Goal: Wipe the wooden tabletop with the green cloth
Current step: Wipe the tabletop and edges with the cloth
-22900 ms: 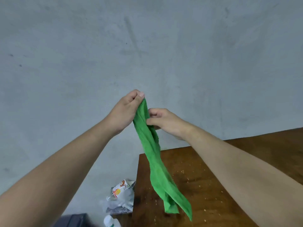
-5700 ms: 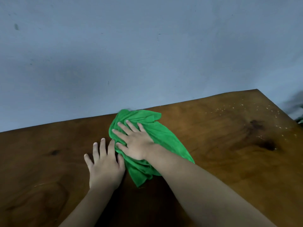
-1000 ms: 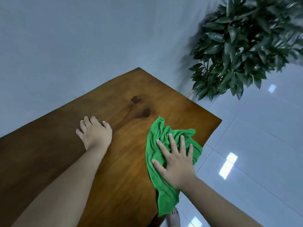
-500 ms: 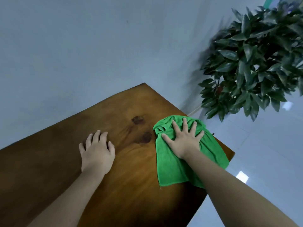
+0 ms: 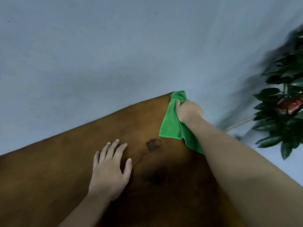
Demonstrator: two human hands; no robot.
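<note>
A bright green cloth (image 5: 170,126) lies bunched at the far right corner of a dark brown wooden table (image 5: 65,169); its top end is crumpled over the corner, its lower part spread flat, one edge trailing toward the table's right side; dark knots mark the glossy wood.

**Colours in front of you**

Your bright green cloth (image 5: 172,126) is one plain shade, unpatterned. The wooden tabletop (image 5: 65,161) you see is warm brown with darker knot blotches (image 5: 153,145). Your wall (image 5: 98,54) is flat pale blue-grey. The leafy plant (image 5: 282,122) is dark green, with a red patch (image 5: 291,105).
</note>
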